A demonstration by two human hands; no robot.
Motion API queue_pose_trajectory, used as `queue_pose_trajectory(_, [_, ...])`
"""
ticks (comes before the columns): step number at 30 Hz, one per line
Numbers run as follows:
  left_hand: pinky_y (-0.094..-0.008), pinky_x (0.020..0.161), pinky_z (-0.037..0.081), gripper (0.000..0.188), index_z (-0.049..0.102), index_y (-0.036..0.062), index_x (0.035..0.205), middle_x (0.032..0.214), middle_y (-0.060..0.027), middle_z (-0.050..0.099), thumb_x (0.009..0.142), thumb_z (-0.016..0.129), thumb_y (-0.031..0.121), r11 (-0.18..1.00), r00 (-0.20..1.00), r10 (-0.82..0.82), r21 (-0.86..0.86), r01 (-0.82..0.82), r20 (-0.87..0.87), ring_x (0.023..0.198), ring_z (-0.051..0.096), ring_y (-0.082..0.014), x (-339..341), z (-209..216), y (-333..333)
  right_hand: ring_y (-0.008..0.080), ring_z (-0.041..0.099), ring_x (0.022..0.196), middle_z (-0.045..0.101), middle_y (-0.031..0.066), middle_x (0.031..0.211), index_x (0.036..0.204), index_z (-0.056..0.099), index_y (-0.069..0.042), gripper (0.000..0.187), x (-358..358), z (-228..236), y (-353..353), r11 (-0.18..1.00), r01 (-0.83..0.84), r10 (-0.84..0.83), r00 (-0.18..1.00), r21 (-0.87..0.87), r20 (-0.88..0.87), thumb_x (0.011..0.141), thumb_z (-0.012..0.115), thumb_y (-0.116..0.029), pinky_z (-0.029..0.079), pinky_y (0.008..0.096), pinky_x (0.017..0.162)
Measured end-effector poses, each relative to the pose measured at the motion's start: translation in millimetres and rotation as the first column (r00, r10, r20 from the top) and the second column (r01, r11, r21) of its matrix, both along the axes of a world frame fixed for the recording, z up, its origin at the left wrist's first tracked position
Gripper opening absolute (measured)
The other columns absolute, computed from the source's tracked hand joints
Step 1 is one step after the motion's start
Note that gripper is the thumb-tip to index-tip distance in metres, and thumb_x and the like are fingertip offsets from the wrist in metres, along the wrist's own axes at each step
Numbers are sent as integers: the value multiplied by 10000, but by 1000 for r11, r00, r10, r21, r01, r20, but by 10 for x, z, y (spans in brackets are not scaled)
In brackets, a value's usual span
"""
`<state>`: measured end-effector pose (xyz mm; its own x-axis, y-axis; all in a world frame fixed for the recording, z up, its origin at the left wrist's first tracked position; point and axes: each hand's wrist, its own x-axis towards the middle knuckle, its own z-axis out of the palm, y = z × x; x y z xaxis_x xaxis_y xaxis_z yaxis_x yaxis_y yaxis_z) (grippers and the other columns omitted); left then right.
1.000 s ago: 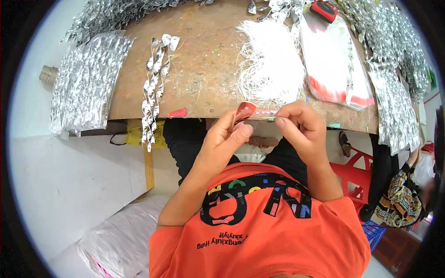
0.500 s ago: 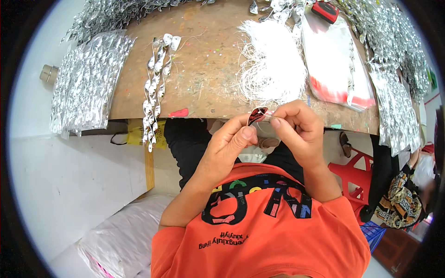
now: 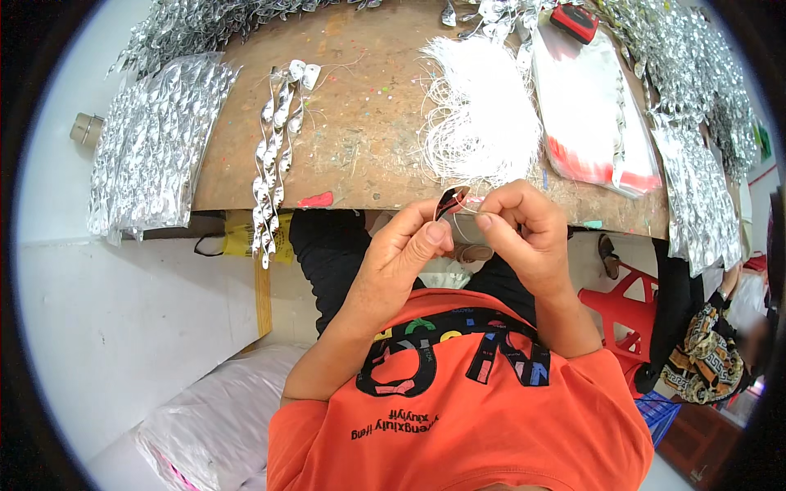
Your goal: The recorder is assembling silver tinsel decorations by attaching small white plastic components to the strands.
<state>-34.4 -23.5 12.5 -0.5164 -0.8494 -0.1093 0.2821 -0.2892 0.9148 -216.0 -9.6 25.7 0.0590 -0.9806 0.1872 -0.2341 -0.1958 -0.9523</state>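
My left hand (image 3: 403, 252) pinches the end of a shiny reflective strip (image 3: 451, 201) between thumb and fingers, just off the table's front edge. The strip looks dark and reddish where it mirrors its surroundings. A thin white string (image 3: 470, 209) loops beside the strip's end, and my right hand (image 3: 528, 233) has its fingers closed on it. Whether the string passes through the strip is too small to tell. Beyond my hands lies a loose bundle of white strings (image 3: 485, 114). Several twisted silver strips (image 3: 270, 168) with strings at their tops hang over the table edge on the left.
On the brown table (image 3: 368, 106), bagged silver strips (image 3: 155, 147) lie at left and more silver strips (image 3: 700, 192) at right. Clear plastic bags (image 3: 589, 106) sit near a red-and-black device (image 3: 575, 22). A red stool (image 3: 626, 307) and another person (image 3: 708, 352) are at right.
The strip's end has tilted slightly in my left fingers. My right hand has shifted a little, and the string now bows in a wider loop between my hands.
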Motion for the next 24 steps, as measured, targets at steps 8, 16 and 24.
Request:
queue_pose_trajectory(8, [-220, 760, 421, 375, 496, -17, 1163, 860, -10, 525, 933, 491, 279, 998, 999, -10, -55, 12, 34, 811, 488, -68, 19, -38, 0, -21, 343, 524, 469, -66, 636, 825, 530, -15, 40, 45, 125, 26, 981, -36, -20, 959, 191, 283, 814, 564, 2, 231, 160, 466])
queue_pose_trajectory(16, [-216, 766, 421, 375, 476, -6, 1213, 956, -27, 550, 918, 528, 219, 998, 999, 11, -66, -8, 40, 857, 493, -69, -1, -49, 38, -18, 404, 568, 523, -40, 680, 865, 535, -6, 34, 33, 26, -14, 978, -71, 22, 971, 197, 238, 842, 560, -9, 274, 150, 492])
queue_pose_trajectory(24, [-229, 786, 442, 358, 479, -8, 1203, 990, -35, 565, 903, 551, 175, 994, 1000, 4, -108, -1, 28, 890, 527, -85, -17, -44, 24, -6, 415, 569, 538, -31, 707, 908, 549, -7, 63, 42, 47, -22, 991, -12, -15, 980, 135, 199, 848, 561, -21, 296, 148, 490])
